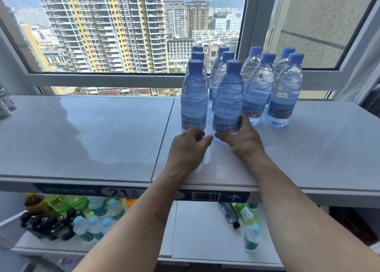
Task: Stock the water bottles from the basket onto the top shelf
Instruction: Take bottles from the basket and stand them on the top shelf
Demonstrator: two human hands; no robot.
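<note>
bright daylight from window (123, 35) | shelf (82, 138) glare | edges bowed, lower corners blurred

looks like a small shop set up high in a tower block: shelf (86, 140) with a price strip and barcode (205, 196), drinks (61, 216) stocked below, window (123, 35) facing apartment towers.

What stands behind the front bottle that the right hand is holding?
Behind that front bottle two more blue-capped bottles stand in line; only their caps and shoulders show. Their lower bodies and labels are covered. The right hand grips its base.
</note>
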